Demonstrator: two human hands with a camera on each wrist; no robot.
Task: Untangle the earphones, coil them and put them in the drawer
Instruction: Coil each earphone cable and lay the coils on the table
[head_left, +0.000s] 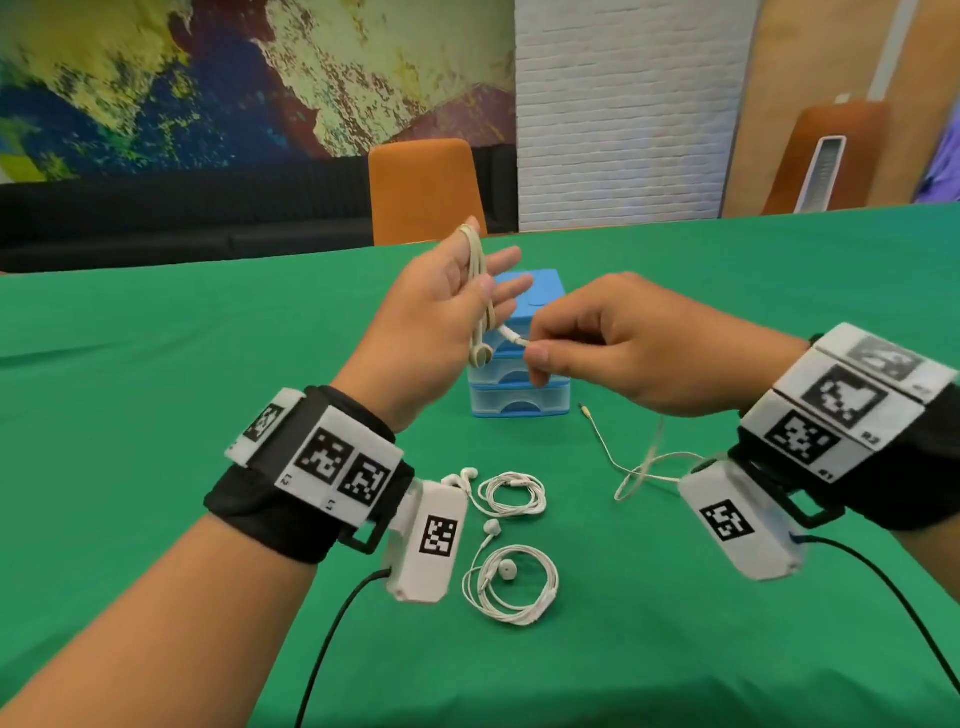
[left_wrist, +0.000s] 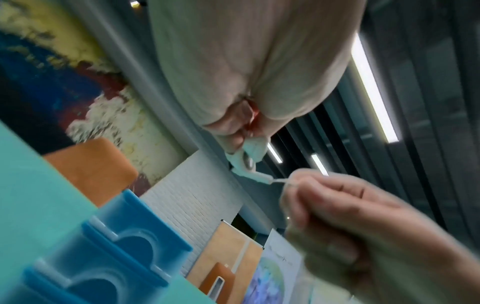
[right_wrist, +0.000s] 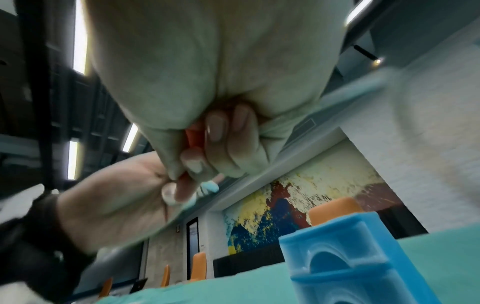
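My left hand (head_left: 457, 306) is raised above the green table (head_left: 156, 415), palm toward me. A beige earphone cable (head_left: 477, 270) is looped over its index finger and pinned by the thumb, and the earbuds (head_left: 480, 354) dangle below the palm. My right hand (head_left: 535, 351) pinches the same cable just right of the earbuds. The rest of the cable drops behind that hand to a loose loop (head_left: 641, 470) and the jack (head_left: 587, 411) on the table. In the left wrist view the earbuds (left_wrist: 249, 162) hang between both hands. A blue drawer unit (head_left: 519, 400) stands behind the hands, drawers closed.
Two coiled white earphone sets (head_left: 513, 493) (head_left: 511, 590) lie on the table near my left wrist. An orange chair (head_left: 423, 189) stands at the table's far edge. Black wrist-camera cables (head_left: 332, 639) trail toward me on both sides.
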